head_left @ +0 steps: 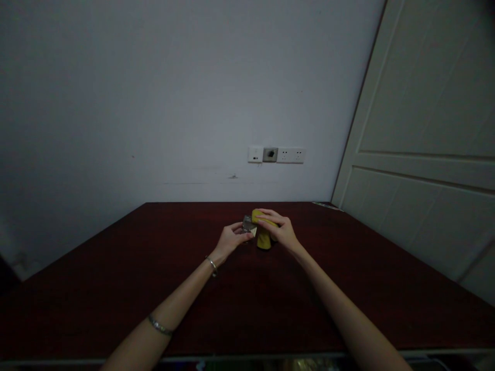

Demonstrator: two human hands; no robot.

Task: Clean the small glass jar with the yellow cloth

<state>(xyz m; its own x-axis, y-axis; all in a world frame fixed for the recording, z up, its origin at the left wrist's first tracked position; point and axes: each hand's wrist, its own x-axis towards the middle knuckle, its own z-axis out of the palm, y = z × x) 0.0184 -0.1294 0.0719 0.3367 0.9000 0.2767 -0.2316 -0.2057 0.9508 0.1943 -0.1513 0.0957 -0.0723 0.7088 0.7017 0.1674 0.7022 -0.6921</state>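
Note:
My left hand (231, 238) is closed on a small clear, glass-like object (247, 223) with a pale patch at its lower right; its exact kind is too small to tell. Bracelets circle the left wrist and forearm. My right hand (281, 230) grips a yellow cloth (264, 240), part of it bunched under the fingers and part hanging down below. The cloth's upper end is right beside the clear object, and I cannot tell whether they touch. Both hands are close together above the far half of the dark red table (247, 299).
Behind the table rises a pale wall with a row of sockets and switch plates (276, 155). A white panelled door (425, 154) borders the right side. A thin flat strip (327, 206) lies at the table's far right corner. Blurred colourful things show below the front edge.

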